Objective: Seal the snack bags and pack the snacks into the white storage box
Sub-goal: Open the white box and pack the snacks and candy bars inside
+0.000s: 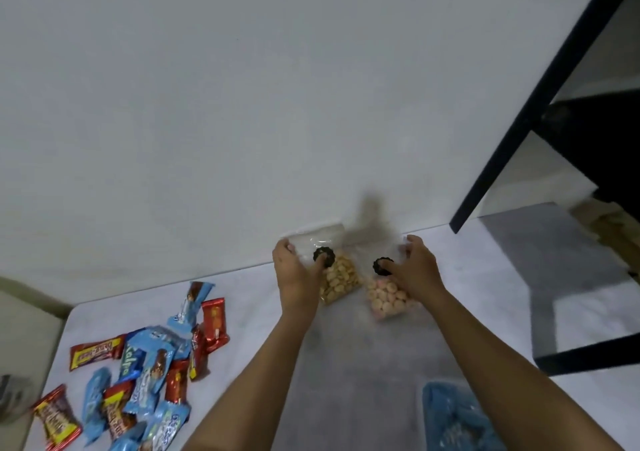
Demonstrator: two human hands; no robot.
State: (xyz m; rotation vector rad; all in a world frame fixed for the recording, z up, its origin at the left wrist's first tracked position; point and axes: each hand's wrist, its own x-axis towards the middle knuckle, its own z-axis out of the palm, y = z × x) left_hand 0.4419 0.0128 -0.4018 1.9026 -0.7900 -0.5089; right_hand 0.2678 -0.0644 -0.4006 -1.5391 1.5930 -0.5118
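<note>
Two clear snack bags lie at the far edge of the white table (346, 364), against the wall. The left bag (337, 279) holds tan biscuits, the right bag (386, 298) holds pink ones. A black scrunchie-like tie sits at the neck of each: the left black tie (324, 255) and the right black tie (382, 266). My left hand (296, 270) grips the top of the tan bag at its tie. My right hand (417, 268) grips the top of the pink bag beside its tie. The white storage box is not clearly in view.
A heap of wrapped snack bars (138, 374) in blue, red and yellow wrappers covers the table's left front. A blue-tinted container (457, 419) shows at the bottom right. A black frame (540, 104) and shelf stand to the right.
</note>
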